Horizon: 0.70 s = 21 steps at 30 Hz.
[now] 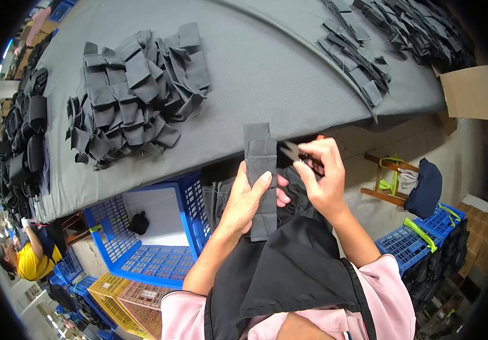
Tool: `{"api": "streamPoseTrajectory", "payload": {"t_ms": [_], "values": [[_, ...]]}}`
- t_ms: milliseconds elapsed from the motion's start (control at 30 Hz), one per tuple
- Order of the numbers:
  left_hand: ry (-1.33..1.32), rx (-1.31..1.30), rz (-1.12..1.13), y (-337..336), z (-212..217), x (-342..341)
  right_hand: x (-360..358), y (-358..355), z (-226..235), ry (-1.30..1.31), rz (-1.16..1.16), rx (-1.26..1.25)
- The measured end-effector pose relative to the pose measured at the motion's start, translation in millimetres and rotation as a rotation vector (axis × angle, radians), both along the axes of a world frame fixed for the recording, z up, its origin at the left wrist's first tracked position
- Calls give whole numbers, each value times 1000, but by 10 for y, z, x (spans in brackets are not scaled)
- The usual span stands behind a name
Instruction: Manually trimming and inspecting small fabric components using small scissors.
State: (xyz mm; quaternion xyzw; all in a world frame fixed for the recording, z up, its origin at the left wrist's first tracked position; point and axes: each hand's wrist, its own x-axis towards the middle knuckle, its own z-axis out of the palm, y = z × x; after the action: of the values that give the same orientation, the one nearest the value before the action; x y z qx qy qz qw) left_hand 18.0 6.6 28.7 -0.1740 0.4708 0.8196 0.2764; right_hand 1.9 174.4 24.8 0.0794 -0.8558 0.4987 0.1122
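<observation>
My left hand [243, 198] grips a strip of dark grey sewn fabric pieces [262, 170], its thumb pressed on the front and the strip held upright over my lap. Loose threads show along the strip. Just to the right, my right hand [324, 173] is closed around small thread snips [292, 151], whose blades point left toward the strip's upper edge. Part of the snips is hidden by my fingers. Black cloth [289, 266] covers my lap and chest.
A grey-covered table [232, 73] spans the front, bearing a heap of grey fabric strips [125, 85] and more strips [357, 62] at far right. A blue crate [147, 263] stands lower left; a wooden stool [388, 175] and blue crates [408, 246] are right. Someone in yellow [35, 260] is far left.
</observation>
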Motion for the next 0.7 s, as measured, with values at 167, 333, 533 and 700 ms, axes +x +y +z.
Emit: {"api": "streamPoseTrajectory", "payload": {"t_ms": [167,333,533,700], "values": [[1,15,-31,21,55,-14,92,40,40,22,77,130],[-18,52,-48,38,86,-1,42,29,-6,138,91,230],[-35,85,-34,22,18,15,85,31,-44,279,75,259],[-22,207,-33,0,32,32,83,-16,-57,159,58,152]]}}
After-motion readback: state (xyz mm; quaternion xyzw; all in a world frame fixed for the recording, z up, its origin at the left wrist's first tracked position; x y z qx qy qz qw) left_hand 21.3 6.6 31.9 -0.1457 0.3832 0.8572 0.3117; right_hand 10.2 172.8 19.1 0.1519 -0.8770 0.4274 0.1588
